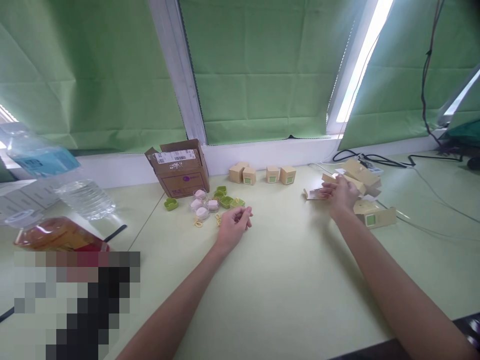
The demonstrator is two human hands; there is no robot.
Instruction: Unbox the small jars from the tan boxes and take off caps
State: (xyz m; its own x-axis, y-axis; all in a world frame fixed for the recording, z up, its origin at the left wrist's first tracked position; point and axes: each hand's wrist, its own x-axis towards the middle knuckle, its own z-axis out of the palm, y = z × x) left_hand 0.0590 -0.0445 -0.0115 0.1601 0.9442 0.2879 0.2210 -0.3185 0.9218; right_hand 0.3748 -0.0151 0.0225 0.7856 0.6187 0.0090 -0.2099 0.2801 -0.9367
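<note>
My right hand (342, 194) is at the right of the table, its fingers closed on a flattened small cardboard box (314, 194). More unfolded box pieces (360, 172) lie just behind and beside it, one with a green-edged label (377, 218). Loosely curled, my left hand (234, 227) rests on the table with nothing visible in its fingers. Close to it are green cup-shaped pieces (226, 201), clear cups with pale pink contents (202, 213) and small yellow ring-like pieces (198, 223).
Several folded small boxes (272, 174) stand along the back wall. An open brown carton (183, 175) is at the back left. A water bottle (86, 200) and a bottle of amber liquid (60, 234) are at the left. Black cables (390, 161) run along the back right.
</note>
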